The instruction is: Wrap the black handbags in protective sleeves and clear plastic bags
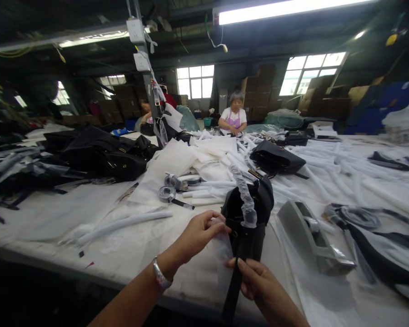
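A black handbag (266,200) stands on the table in front of me, its top gaping. Crinkled clear plastic (246,200) is wrapped around its raised handle. From the bag a black strap (234,288) runs down toward the table's near edge. My right hand (261,281) pinches this strap between thumb and fingers. At the bag's left side my left hand (204,231) is closed, thumb against fingers, on a strip of translucent plastic film (225,254) that hangs down beside the strap.
Right of the bag sits a grey tape dispenser (315,238). Coiled straps (167,194), white paper sheets (177,159) and white foam tubes (204,195) lie beyond. Black bags (102,154) are heaped at left. A co-worker (234,116) is across the table.
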Tool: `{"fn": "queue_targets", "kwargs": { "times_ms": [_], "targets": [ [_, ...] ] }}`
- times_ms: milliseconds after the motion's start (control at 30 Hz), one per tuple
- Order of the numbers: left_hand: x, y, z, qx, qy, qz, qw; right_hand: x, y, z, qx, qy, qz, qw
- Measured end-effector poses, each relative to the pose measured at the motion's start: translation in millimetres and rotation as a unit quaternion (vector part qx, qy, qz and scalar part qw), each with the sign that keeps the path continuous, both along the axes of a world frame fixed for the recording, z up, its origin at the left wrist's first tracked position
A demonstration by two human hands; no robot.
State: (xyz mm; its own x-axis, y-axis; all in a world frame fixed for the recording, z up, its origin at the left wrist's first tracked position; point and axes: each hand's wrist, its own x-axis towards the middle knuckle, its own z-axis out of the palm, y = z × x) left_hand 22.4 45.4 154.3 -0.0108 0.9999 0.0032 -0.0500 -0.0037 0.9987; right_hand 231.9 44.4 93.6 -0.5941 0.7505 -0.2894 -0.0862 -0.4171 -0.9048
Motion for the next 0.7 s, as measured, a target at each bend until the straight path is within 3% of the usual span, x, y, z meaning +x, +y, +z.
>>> {"fn": "queue_targets", "kwargs": {
  "times_ms": [200,400,567,700],
  "targets": [
    [14.0,-14.7,-14.6,-0.058,-0.108,0.021,0.992,-5.0,0.1,-9.0,0.02,-0.025,-0.029,0.999],
    [0.1,-21.2,-18.0,-0.073,-0.105,0.1,0.987,2.2,2.9,-1.9,0.084,-0.081,-0.015,0.993],
    [-20.9,-32.3,-12.4,-0.13,-0.033,0.021,0.991,7.0,5.8,6.7,0.095,-0.105,-0.016,0.99],
    [-16.4,-52.1,-25.7,-0.165,0.018,-0.006,0.986,0.9,-0.9,4.0,0.064,-0.064,-0.078,0.993]
  ]
}}
